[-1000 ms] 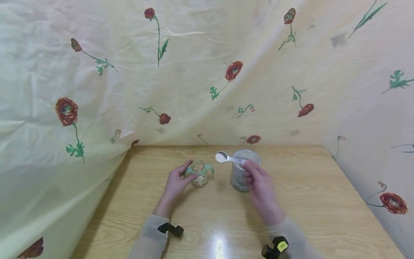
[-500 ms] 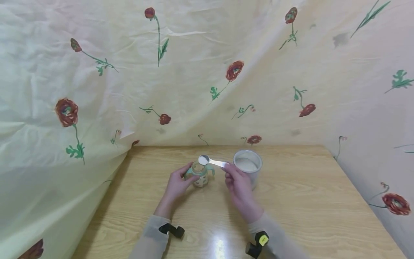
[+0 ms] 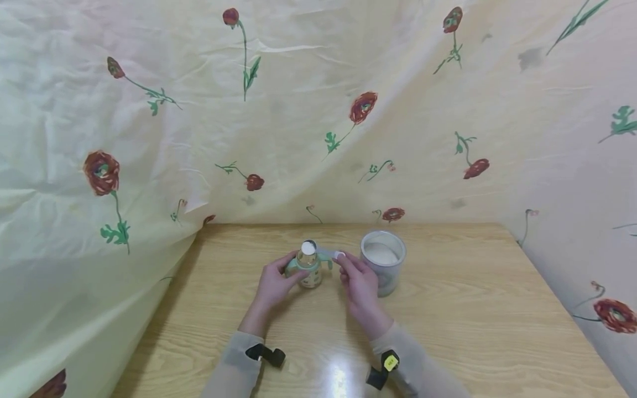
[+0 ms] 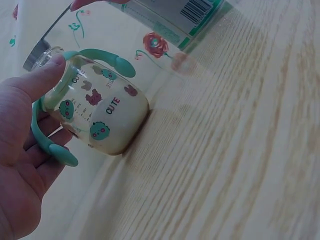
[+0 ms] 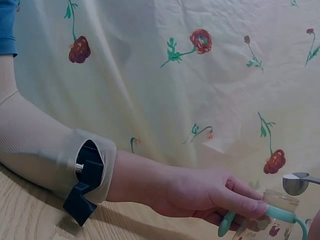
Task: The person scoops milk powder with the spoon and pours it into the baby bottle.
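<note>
My left hand [image 3: 273,283] grips a clear baby bottle [image 4: 107,107] round its neck, thumb on the near side. The bottle has mint-green handles and cartoon prints, and pale contents lie in its lower part. It stands upright on the wooden table. My right hand [image 3: 359,279] pinches the handle of a measuring scoop [image 5: 296,184]. White powder shows in the scoop's bowl, which sits right at the bottle's open mouth. To the right of the bottle is an open tin [image 3: 387,276] with white powder inside.
The light wooden table [image 3: 473,309] runs back to a hanging cloth [image 3: 298,110] printed with red flowers, which also closes in both sides. The tin stands just beyond my right hand. Each wrist wears a black camera mount [image 3: 266,355].
My right hand has moved left, carrying the powder-filled scoop from over the tin to the bottle's mouth. My left hand keeps its grip on the bottle, nearly in place.
</note>
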Motion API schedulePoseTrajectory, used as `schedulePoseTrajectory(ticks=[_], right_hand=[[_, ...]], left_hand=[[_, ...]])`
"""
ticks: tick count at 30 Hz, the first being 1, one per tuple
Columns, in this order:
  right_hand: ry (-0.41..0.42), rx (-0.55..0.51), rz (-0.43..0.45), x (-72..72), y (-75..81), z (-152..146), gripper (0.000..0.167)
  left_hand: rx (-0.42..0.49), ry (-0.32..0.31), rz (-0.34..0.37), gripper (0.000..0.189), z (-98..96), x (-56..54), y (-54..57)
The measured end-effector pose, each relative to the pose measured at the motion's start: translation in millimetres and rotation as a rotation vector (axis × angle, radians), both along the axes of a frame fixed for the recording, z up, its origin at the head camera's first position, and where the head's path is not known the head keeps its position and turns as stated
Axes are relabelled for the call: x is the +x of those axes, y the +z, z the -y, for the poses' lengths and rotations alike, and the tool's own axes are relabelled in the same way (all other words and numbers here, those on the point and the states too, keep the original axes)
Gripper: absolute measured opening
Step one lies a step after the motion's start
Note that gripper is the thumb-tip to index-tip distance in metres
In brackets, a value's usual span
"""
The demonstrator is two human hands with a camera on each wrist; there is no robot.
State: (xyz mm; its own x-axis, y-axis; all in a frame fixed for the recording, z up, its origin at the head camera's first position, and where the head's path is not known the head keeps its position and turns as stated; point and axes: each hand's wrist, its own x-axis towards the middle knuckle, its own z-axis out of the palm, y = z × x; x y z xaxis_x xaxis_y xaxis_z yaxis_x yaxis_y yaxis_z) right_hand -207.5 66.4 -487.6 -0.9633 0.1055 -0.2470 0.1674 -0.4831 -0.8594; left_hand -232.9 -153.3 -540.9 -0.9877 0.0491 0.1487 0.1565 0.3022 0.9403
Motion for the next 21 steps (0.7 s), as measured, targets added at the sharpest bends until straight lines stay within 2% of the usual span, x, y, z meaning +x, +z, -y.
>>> schedulePoseTrajectory(ticks=[15,21], right_hand=[[-0.055,0.123,-0.036,0.9,-2.9,3.3,0.035],[-0.060,0.166,-0.062,0.5,-1.8,0.8,0.035]], left_hand=[[-0.025,0.001,-0.019,0.068,2.1,2.4,1.4],[-0.039,0.033,-0.056,0.068,1.7,1.7,4.0]])
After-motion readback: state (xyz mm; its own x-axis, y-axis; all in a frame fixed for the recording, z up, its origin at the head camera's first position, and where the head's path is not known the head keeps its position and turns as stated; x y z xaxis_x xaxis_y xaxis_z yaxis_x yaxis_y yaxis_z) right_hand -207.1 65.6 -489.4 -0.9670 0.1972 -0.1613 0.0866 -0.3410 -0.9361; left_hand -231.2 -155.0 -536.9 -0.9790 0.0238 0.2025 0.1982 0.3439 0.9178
